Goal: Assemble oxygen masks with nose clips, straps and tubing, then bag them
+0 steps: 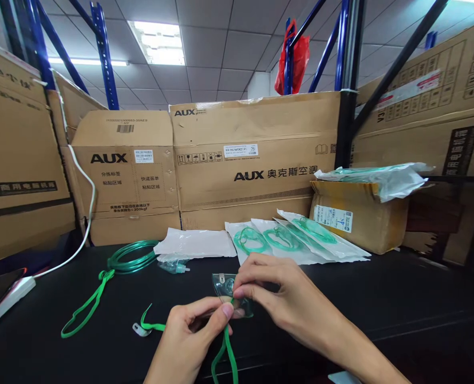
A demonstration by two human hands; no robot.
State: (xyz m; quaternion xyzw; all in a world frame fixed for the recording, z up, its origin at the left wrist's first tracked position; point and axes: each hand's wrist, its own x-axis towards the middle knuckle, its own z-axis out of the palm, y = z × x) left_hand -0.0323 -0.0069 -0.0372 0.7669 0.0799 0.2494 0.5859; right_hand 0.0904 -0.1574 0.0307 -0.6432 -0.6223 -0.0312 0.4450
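Low over the black table, a clear plastic piece that looks like an oxygen mask (220,284) is held between both hands. My left hand (195,333) is closed on its lower edge, thumb on top. A green elastic strap (229,354) hangs in a loop below the thumb. The fingertips of my right hand (275,288) pinch together at the strap's upper end, against the clear plastic; they partly hide it. Left of my left hand lie a small metal clip (141,329) and a green strap end (153,326), which runs out of sight behind that hand.
Coiled green tubing (131,260), another green strap (88,309) and a clear connector (175,266) lie at left. White pouch (195,244) and pouches with green tubing (281,237) lie behind. Cartons (257,192), a smaller box (369,226) and a power strip (10,304) surround the table.
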